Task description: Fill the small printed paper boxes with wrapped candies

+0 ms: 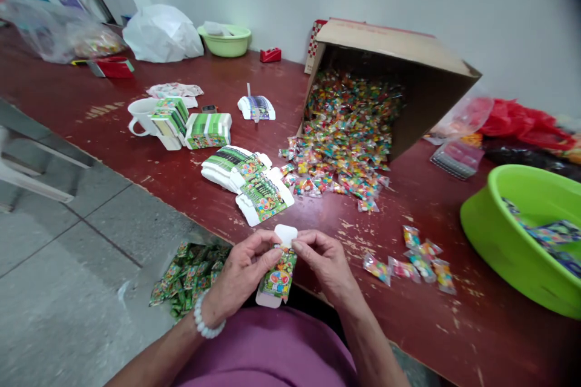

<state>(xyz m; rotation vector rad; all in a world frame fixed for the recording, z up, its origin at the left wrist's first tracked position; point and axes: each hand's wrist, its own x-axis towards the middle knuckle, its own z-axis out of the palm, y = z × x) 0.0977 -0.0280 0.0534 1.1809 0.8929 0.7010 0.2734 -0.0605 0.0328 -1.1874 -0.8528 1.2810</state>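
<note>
Between my two hands, over the table's front edge, is a small green printed candy box (pixel 280 275) with white flaps sticking out at its top and bottom. My left hand (pixel 247 266) grips its upper left side, thumb on the printed face. At the upper right, the fingers of my right hand (pixel 324 260) pinch the box near its top flap. Just beyond lie flat green cartons (pixel 265 196), fanned out in a pile. Several wrapped candies (pixel 420 260) rest on the table to the right of my right hand.
A cardboard box (pixel 436 66) on its side spills many wrapped candies (pixel 349 127). A lime green basin (pixel 476 236) stands at right. A white mug (pixel 140 118) and banded carton stacks (pixel 209 131) stand at left. Filled green packets (pixel 190 275) lie below the table edge.
</note>
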